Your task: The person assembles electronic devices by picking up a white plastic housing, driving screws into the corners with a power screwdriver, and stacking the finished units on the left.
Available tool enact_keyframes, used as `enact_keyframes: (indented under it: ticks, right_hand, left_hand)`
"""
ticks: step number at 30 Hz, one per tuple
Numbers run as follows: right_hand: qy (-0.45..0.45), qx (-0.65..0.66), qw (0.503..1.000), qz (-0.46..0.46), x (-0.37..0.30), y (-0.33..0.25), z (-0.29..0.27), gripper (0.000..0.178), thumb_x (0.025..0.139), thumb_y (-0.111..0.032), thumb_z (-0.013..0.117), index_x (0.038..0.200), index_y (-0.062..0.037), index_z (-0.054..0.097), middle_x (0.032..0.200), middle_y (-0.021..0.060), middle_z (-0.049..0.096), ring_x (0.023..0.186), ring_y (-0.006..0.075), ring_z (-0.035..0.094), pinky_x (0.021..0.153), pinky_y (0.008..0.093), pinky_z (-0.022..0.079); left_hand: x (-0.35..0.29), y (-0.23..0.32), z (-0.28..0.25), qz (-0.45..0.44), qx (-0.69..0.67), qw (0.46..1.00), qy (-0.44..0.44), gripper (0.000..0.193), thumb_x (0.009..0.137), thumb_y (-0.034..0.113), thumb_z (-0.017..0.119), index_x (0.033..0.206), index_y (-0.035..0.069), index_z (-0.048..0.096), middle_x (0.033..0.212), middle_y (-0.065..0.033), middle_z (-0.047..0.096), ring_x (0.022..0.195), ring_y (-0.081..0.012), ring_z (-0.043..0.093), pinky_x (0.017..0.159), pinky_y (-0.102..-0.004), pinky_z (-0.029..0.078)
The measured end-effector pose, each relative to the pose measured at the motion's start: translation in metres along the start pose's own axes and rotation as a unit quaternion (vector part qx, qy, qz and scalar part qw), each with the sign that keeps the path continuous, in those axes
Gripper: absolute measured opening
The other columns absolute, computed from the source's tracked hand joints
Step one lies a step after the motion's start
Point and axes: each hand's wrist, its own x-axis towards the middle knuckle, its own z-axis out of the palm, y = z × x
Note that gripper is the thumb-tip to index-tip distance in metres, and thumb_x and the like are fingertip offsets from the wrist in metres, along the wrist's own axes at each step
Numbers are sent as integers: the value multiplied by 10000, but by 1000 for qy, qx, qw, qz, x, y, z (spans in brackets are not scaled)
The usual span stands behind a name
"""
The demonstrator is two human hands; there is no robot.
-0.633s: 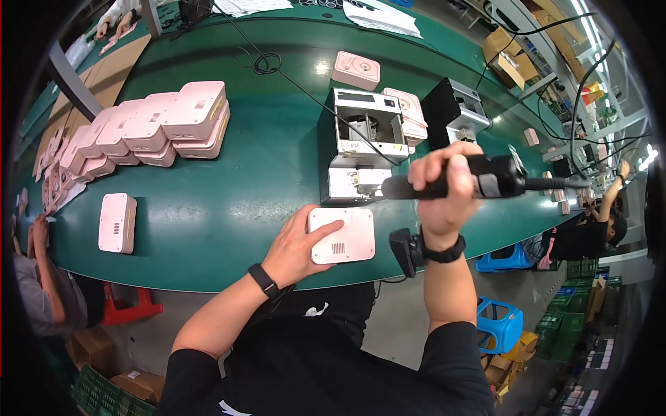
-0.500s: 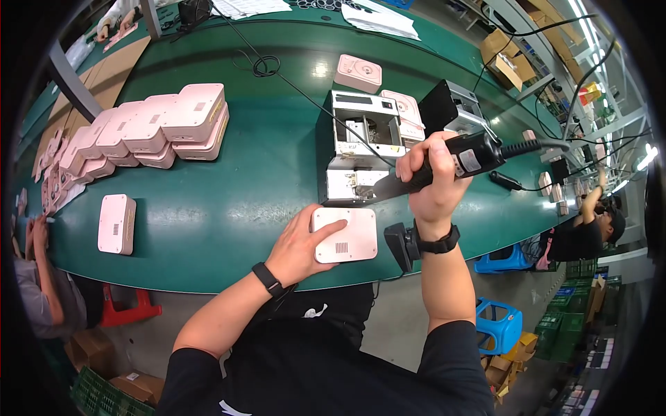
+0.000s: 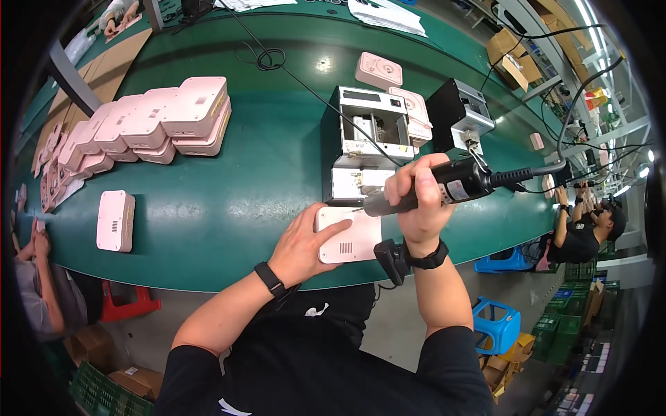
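Observation:
A pale pink plastic casing [image 3: 361,239] lies on the green bench in front of me, its slotted face with corner holes turned up. My left hand [image 3: 305,239] grips it from the left side, fingers along the edge and thumb across the top. A black corded electric screwdriver [image 3: 461,182] is wrapped in my right hand [image 3: 422,201]. The tool is held nearly flat, its thin bit pointing left over the casing's far edge; whether the bit touches cannot be made out. Just beyond the casing stands a black and silver box-shaped machine [image 3: 368,132], like a screw feeder.
Stacked pink casings [image 3: 198,111] fill the left, with a single casing [image 3: 116,222] nearer. Two more pink parts [image 3: 379,71] lie behind the machine. A second machine [image 3: 461,118] stands right. A black cable [image 3: 305,87] crosses the bench. Co-workers sit left and right [image 3: 590,232].
My right hand has brought the screwdriver left and down from near the machine to over the casing. My left hand still holds the casing. The view has shifted slightly.

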Motion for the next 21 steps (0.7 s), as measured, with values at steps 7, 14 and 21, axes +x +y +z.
enact_keyframes:
  ticks: [7, 14, 21]
  right_hand:
    - [1, 12, 1000, 1, -4, 0, -1, 143, 934, -166, 546, 920, -42, 476, 654, 82, 499, 513, 169, 460, 501, 340, 434]
    - [55, -11, 998, -7, -3, -17, 4, 147, 931, -164, 543, 907, -34, 480, 657, 78, 499, 512, 170, 466, 504, 335, 437]
    - [50, -14, 997, -55, 27, -32, 3, 155, 934, -172, 539, 908, -26, 493, 660, 78, 502, 515, 173, 475, 507, 339, 439]
  left_hand:
    - [-2, -2, 4, 1, -1, 1000, 1, 741, 630, 200, 871, 1316, 230, 593, 1318, -166, 439, 1180, -380, 515, 1002, -452, 464]
    - [-3, 0, 1, -4, 9, 1000, -4, 758, 624, 198, 874, 1325, 235, 587, 1318, -163, 442, 1187, -379, 512, 1010, -451, 461]
    - [4, 8, 11, 4, 1, 1000, -3, 775, 620, 209, 878, 1334, 245, 581, 1332, -167, 443, 1197, -377, 508, 1015, -450, 460]
